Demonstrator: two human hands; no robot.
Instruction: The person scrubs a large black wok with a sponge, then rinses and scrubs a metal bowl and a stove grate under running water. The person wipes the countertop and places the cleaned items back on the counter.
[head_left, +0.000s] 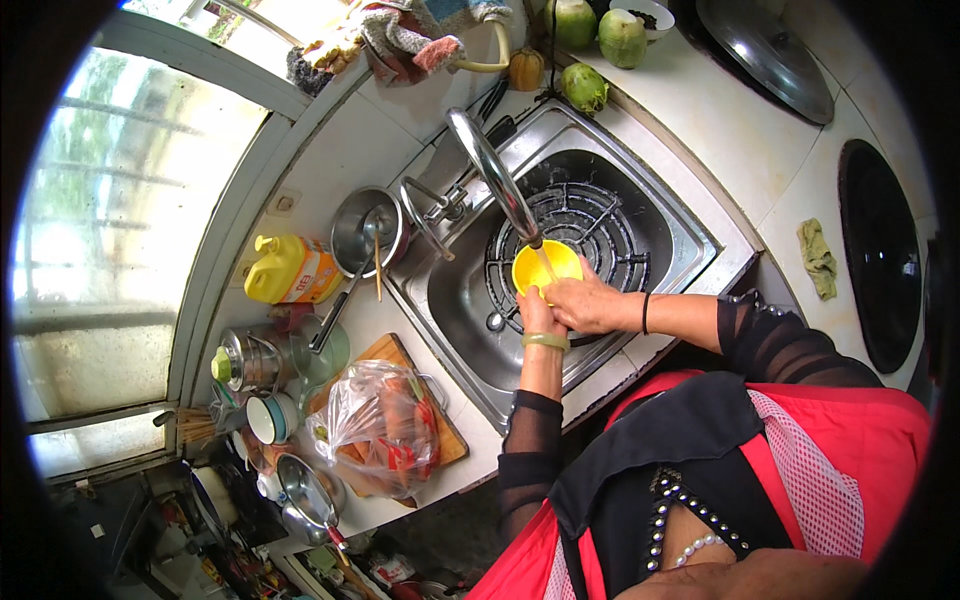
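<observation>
A small yellow bowl (531, 271) is tilted under the faucet (491, 169), and a stream of water runs into it. My left hand (540, 311), below a pale green bangle, grips the bowl's near rim. From the right, my right hand (592, 301) holds the bowl's side, with some fingers at the inside near the stream. Both hands are over the stainless steel sink (465, 360). Beneath the bowl, black round stove grates (592, 217) lie in the basin. A small round metal piece (495, 322) shows beside them.
Left of the sink stand a metal pot (351, 225) with a ladle, a yellow jug (289, 271), and a cutting board (450, 442) under a plastic bag of orange-red produce (382, 420). Green coconuts (585, 86) sit behind. On the right counter are a cloth (816, 259) and a wok lid (765, 56).
</observation>
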